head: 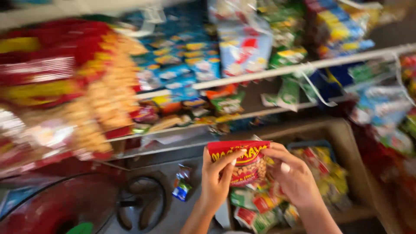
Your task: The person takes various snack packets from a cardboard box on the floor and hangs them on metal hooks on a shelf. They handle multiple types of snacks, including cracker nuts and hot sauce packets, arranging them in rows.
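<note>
Both hands hold one small red snack packet (pixel 242 161) with a clear window that shows nuts. My left hand (pixel 215 180) grips its left edge, thumb on the front. My right hand (pixel 292 173) pinches its right edge. The packet is upright above an open cardboard box (pixel 346 143) that holds several small red, green and yellow packets (pixel 260 208). The whole view is blurred by motion.
Shop shelves with white rails (pixel 303 67) carry several blue, green and red snack bags. A large red bag of snacks (pixel 60 86) hangs close at the left. A small loose packet (pixel 182 184) lies on the grey floor. A dark fan grille (pixel 138 203) sits at bottom left.
</note>
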